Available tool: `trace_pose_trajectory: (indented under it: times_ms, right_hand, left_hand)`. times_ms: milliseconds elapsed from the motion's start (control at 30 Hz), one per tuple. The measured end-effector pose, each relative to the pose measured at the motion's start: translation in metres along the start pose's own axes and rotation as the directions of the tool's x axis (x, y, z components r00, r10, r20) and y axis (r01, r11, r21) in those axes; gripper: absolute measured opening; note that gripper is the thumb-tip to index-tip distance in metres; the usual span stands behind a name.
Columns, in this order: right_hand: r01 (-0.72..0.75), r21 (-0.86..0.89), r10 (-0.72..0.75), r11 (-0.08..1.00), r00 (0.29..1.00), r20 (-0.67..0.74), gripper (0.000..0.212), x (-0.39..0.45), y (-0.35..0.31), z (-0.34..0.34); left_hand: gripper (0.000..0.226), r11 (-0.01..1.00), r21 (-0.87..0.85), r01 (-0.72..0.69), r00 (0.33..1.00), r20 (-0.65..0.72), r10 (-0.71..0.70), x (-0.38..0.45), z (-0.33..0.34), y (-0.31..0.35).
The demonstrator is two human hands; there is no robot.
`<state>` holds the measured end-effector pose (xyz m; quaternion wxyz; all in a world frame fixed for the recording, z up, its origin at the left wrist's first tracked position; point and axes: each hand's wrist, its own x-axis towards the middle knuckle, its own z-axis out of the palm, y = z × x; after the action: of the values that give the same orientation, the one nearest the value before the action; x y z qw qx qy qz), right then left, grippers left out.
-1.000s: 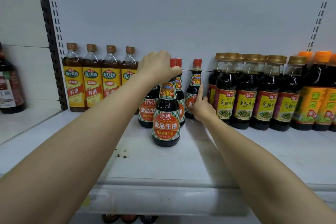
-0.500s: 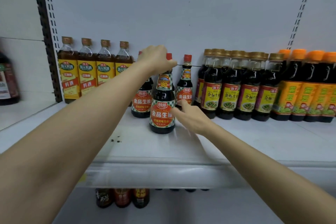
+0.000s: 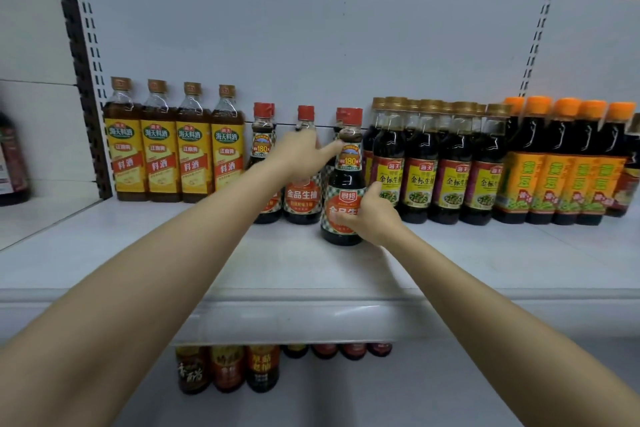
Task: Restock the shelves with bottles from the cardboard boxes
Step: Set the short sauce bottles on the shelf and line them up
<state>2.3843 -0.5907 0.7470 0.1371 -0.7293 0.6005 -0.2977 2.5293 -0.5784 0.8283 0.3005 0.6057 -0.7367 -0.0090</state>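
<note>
Your right hand [image 3: 372, 218] wraps its grip around the lower body of the front dark soy sauce bottle with the red cap and checked orange label [image 3: 346, 184], fingers curled across the label; the bottle stands upright on the white metal shelf [image 3: 277, 270], forward of its row. Your left hand [image 3: 301, 152] reaches over the middle red-capped soy bottle [image 3: 303, 198], its fingers stretched out, a fingertip touching the neck of the front bottle; whether that grip holds anything you cannot tell from here.

Counting the red-capped soy bottles: one at the left [image 3: 264, 135], the middle one, the front one, and the cap of another just behind the front one, so four at least.

To the left stand four tall amber bottles with brown caps and yellow labels [image 3: 175, 149] in a row against the back panel. To the right stand gold-capped dark bottles with yellow-and-red labels [image 3: 436, 166], four in the front row with more behind. Further right are five orange-capped dark bottles with yellow-orange labels [image 3: 561, 166]. On the shelf below, three dark labelled bottles [image 3: 227, 369] show at the front.
</note>
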Motion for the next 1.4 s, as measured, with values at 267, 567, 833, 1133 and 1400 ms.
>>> trace_pose_trajectory:
  times_ms: [267,567,833,1133,1400]
  right_hand:
    - [-0.042,-0.004,0.042,0.999,0.999,-0.004,0.072,0.024,0.000,0.003]
    - [-0.075,-0.037,0.073,0.997,0.996,-0.054,0.072,0.043,0.002,0.012]
    - [-0.117,-0.016,0.115,0.993,0.991,-0.065,0.072,0.057,0.000,0.018]
    - [-0.120,0.000,0.120,0.993,0.992,-0.026,0.080,0.052,0.005,0.016]
    - [0.055,-0.110,-0.056,0.992,0.998,-0.006,0.078,0.008,0.009,0.016]
  left_hand:
    - [0.066,0.937,0.344,-0.057,0.840,0.524,-0.141,-0.029,0.041,-0.044]
    - [0.082,0.918,0.392,-0.054,0.795,0.573,-0.198,-0.026,0.055,-0.043]
    - [0.066,0.910,0.411,-0.047,0.786,0.577,-0.220,-0.016,0.055,-0.034]
    - [0.073,0.908,0.420,-0.018,0.774,0.581,-0.253,-0.016,0.054,-0.031]
    - [0.080,0.925,0.375,0.059,0.800,0.536,-0.268,-0.033,0.049,-0.040]
